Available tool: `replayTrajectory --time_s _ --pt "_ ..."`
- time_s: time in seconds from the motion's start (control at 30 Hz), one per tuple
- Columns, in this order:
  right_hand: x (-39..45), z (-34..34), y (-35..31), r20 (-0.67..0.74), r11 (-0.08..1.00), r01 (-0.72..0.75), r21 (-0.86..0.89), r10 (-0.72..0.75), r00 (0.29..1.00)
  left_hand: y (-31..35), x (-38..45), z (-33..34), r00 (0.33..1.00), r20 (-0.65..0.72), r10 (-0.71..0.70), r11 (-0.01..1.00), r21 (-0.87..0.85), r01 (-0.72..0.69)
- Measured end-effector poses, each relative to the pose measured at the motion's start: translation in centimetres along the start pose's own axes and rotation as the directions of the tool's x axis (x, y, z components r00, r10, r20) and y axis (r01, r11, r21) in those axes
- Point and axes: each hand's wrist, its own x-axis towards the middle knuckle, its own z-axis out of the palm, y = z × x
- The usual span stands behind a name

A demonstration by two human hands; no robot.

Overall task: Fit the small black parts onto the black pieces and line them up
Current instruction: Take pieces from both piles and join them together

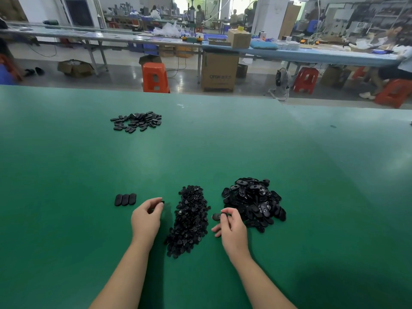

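Head view: green tabletop (66, 219) seen from above, two bare forearms reaching in. Small black part (162, 202) pinched at fingertips of left hand (146, 217), just left of heap of small black parts (189, 221). Oval black piece (216, 217) gripped by curled fingers of right hand (231, 226), between the two near heaps. Heap of oval pieces (254, 204) seen at right. Three pieces (125, 199) lined up side by side, touching, at left. Another pile (137, 122) spread farther back. Orange stool (155, 77) seen beyond tabletop.
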Motion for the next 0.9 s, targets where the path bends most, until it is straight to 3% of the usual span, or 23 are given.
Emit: replayTrajectory --time_s 0.17,0.37,0.47,0.67,0.9 --pt "0.0 0.1 -0.1 0.044 1.000 -0.014 -0.013 0.015 0.999 1.4 -1.4 1.5 0.995 0.089 -0.044 0.993 -0.109 0.053" --pt "0.0 0.2 -0.3 0.029 1.000 0.006 0.006 -0.006 1.000 3.5 -4.0 5.2 0.955 0.293 0.033 0.999 -0.015 -0.030" --pt "0.0 0.1 -0.4 0.008 1.000 0.023 0.004 -0.024 1.000 4.4 -5.0 6.9 0.912 0.406 0.060 0.987 0.110 -0.114" --pt "0.3 0.2 0.3 0.008 0.999 0.028 -0.033 -0.028 1.000 5.2 -6.1 8.5 0.913 0.401 0.075 0.934 0.292 -0.205" --pt "0.4 0.2 0.6 0.027 0.999 0.020 -0.045 -0.018 0.999 5.4 -6.2 9.0 0.916 0.394 0.076 0.914 0.339 -0.222"
